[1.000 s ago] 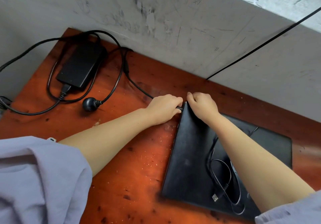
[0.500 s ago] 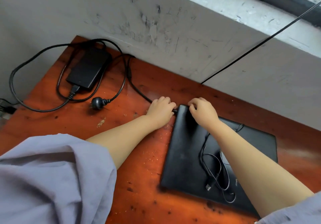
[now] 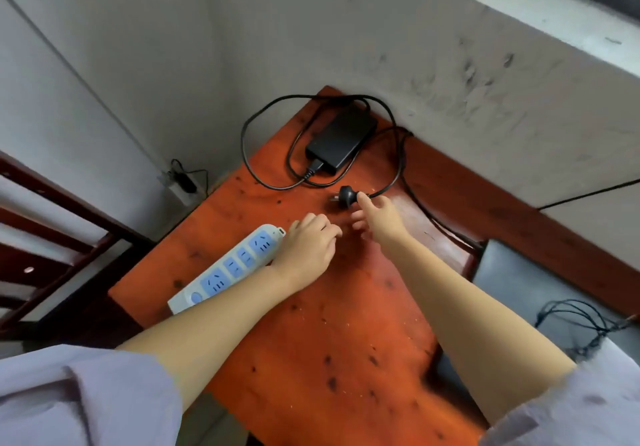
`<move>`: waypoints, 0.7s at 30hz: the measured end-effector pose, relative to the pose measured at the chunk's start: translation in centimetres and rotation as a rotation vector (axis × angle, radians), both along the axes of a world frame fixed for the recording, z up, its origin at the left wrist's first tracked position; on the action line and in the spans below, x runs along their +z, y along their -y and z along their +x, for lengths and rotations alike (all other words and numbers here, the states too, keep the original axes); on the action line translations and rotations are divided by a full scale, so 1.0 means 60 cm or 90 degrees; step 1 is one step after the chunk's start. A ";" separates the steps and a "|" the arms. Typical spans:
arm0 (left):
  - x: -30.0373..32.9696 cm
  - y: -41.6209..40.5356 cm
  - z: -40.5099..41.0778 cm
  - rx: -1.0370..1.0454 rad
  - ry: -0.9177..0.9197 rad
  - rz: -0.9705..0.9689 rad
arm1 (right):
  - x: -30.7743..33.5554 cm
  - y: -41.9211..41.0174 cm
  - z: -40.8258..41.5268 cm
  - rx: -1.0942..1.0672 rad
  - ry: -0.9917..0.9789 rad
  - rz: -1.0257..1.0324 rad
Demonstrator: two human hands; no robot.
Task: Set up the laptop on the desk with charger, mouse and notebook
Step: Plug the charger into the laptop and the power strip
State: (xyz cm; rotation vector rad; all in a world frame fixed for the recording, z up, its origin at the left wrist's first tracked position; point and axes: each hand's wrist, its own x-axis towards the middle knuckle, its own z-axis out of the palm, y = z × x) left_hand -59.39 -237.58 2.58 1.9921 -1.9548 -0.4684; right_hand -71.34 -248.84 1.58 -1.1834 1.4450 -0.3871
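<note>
**Inspector A:** A grey scuffed wall (image 3: 346, 30) is recorded behind a red-orange wooden desk (image 3: 329, 341), set into the corner. What is noted at the desk's right edge?

**Inspector B:** A closed black laptop (image 3: 512, 283) is seen there, partly cut off by the right forearm, with a thin dark cable (image 3: 581, 321) coiled on its lid.

**Inspector A:** And the charger?

**Inspector B:** The charger brick (image 3: 341, 139) is placed at the far corner of the desk, its cord (image 3: 266, 182) looped around it. A white power strip (image 3: 228, 269) with blue sockets lies at the left side of the desk.

**Inspector A:** The hands?

**Inspector B:** The left hand (image 3: 306, 248) is loosely curled, fingers bent, touching the near end of the strip; nothing is seen gripped. The right hand (image 3: 379, 218) is open, fingers extended; one fingertip (image 3: 362, 198) is touching the black plug (image 3: 346, 197), which is not enclosed.

**Inspector A:** Mouse, notebook?

**Inspector B:** Cannot be made out.
</note>
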 end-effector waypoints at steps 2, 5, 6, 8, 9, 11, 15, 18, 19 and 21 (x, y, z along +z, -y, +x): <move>-0.002 -0.022 0.033 0.049 0.015 -0.018 | -0.015 0.002 0.024 -0.064 0.063 0.067; -0.013 -0.057 0.078 0.129 0.055 -0.033 | -0.029 0.017 0.042 -0.110 0.064 0.102; -0.019 -0.069 0.089 0.157 0.070 -0.019 | -0.031 0.022 0.045 -0.107 0.049 0.093; -0.034 -0.092 0.106 0.215 0.087 0.038 | -0.030 0.025 0.050 -0.091 0.027 0.057; -0.043 -0.104 0.112 0.237 0.093 0.066 | -0.027 0.021 0.053 -0.072 0.025 0.037; -0.058 -0.122 0.118 0.255 0.110 0.083 | -0.018 0.005 0.062 0.004 0.044 0.010; -0.065 -0.126 0.119 0.274 0.115 0.039 | 0.014 -0.044 0.090 0.292 0.056 -0.060; -0.065 -0.123 0.121 0.279 0.074 0.031 | 0.037 -0.067 0.116 0.480 0.004 -0.110; -0.065 -0.124 0.122 0.274 0.065 0.034 | 0.042 -0.071 0.123 0.517 -0.023 -0.123; -0.066 -0.126 0.124 0.266 0.060 0.034 | 0.049 -0.074 0.134 0.566 -0.066 -0.145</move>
